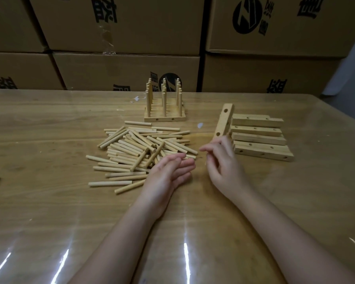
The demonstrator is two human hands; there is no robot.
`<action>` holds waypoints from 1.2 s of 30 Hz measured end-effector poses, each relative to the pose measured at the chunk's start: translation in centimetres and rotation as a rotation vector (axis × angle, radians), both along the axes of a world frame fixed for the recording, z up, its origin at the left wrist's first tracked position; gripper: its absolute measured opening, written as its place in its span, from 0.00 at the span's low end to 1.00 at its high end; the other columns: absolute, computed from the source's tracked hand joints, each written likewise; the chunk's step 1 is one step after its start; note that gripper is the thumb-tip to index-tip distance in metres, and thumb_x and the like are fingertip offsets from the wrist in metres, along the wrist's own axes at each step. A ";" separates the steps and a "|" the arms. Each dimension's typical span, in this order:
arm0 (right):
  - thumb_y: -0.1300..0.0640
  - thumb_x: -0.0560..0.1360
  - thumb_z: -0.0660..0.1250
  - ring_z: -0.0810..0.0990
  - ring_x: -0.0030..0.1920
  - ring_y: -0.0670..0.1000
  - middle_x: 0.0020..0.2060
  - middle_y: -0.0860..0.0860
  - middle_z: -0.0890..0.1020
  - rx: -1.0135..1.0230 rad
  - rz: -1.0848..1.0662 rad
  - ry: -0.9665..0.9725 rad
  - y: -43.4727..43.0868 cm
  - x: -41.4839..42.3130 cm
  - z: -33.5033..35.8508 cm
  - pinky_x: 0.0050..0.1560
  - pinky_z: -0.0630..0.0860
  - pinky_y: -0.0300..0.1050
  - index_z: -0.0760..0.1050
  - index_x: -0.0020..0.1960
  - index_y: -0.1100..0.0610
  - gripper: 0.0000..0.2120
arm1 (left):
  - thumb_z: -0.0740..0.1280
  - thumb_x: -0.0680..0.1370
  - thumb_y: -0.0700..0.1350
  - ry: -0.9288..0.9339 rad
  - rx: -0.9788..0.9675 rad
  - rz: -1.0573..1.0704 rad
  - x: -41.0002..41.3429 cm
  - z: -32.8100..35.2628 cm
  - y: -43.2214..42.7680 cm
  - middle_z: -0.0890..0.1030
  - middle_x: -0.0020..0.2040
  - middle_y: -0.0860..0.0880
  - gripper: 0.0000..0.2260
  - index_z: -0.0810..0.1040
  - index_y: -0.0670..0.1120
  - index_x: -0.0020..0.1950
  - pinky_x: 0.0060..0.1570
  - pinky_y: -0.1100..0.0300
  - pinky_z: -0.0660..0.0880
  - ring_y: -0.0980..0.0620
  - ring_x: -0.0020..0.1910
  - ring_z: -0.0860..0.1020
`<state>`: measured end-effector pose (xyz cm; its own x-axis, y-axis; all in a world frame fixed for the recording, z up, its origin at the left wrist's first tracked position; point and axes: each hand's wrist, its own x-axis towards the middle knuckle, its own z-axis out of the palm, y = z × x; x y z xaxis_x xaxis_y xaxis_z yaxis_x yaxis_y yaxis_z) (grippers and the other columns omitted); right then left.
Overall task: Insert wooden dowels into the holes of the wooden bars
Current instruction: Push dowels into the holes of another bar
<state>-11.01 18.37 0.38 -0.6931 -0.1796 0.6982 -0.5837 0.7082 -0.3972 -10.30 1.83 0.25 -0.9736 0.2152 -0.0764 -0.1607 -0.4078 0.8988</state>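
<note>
Grip spread, nothing held: left hand (168,171) at dowel pile (139,148), right hand (221,167) right of it | risk: leaning bar (224,119) could be knocked over.

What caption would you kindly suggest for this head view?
Left hand and right hand, both empty, between a dowel pile and stacked drilled bars.

We see stacked boxes (127,72) with black print behind a wooden table (49,201). A glossy clear sheet (184,253) covers the table, and a white scrap (200,125) lies on it.
</note>
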 end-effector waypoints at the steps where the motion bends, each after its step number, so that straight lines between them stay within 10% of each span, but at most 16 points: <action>1: 0.67 0.73 0.62 0.72 0.43 0.47 0.49 0.55 0.72 0.009 0.034 -0.010 -0.4 0.3 0.2 0.40 0.74 0.47 0.76 0.53 0.62 0.10 | 0.58 0.81 0.41 -0.001 0.007 -0.002 0.0 0.0 0.0 0.85 0.50 0.44 0.09 0.77 0.43 0.56 0.47 0.62 0.79 0.49 0.52 0.83; 10: 0.66 0.69 0.56 0.75 0.48 0.45 0.45 0.46 0.76 -0.451 0.438 -0.532 -3.9 2.0 0.8 0.50 0.71 0.43 0.70 0.52 0.50 0.16 | 0.62 0.78 0.47 -0.022 0.138 0.004 -0.1 0.1 -0.2 0.83 0.40 0.48 0.10 0.78 0.42 0.52 0.41 0.62 0.79 0.55 0.41 0.82; 17: 0.69 0.67 0.60 0.77 0.43 0.49 0.58 0.46 0.72 -0.477 0.316 -0.317 -3.3 1.7 -0.2 0.41 0.72 0.37 0.65 0.64 0.43 0.31 | 0.68 0.72 0.40 -0.015 0.316 0.022 -0.3 0.0 -0.9 0.85 0.48 0.45 0.11 0.75 0.45 0.54 0.50 0.55 0.80 0.50 0.46 0.83; 23: 0.72 0.69 0.60 0.73 0.54 0.48 0.48 0.46 0.73 -0.366 -0.013 -0.349 -2.7 0.1 -0.8 0.52 0.71 0.36 0.76 0.52 0.54 0.18 | 0.60 0.74 0.27 -0.012 0.220 0.061 -0.2 -0.1 -0.8 0.83 0.54 0.42 0.15 0.82 0.41 0.46 0.48 0.57 0.80 0.47 0.55 0.81; 32: 0.74 0.69 0.55 0.71 0.51 0.51 0.41 0.41 0.72 -0.504 -0.238 -0.287 -1.7 -0.4 -0.8 0.47 0.65 0.37 0.73 0.37 0.48 0.21 | 0.59 0.79 0.54 -0.134 0.168 0.014 -0.1 0.4 -0.5 0.82 0.52 0.39 0.20 0.74 0.41 0.62 0.34 0.60 0.80 0.42 0.44 0.84; 36: 0.68 0.66 0.53 0.70 0.51 0.51 0.42 0.46 0.72 -0.480 -0.131 -0.168 -2.0 -0.2 -0.6 0.51 0.65 0.36 0.73 0.34 0.50 0.17 | 0.64 0.74 0.49 0.023 -0.148 -0.147 0.8 0.6 -0.2 0.83 0.50 0.40 0.19 0.77 0.41 0.61 0.33 0.62 0.78 0.48 0.36 0.82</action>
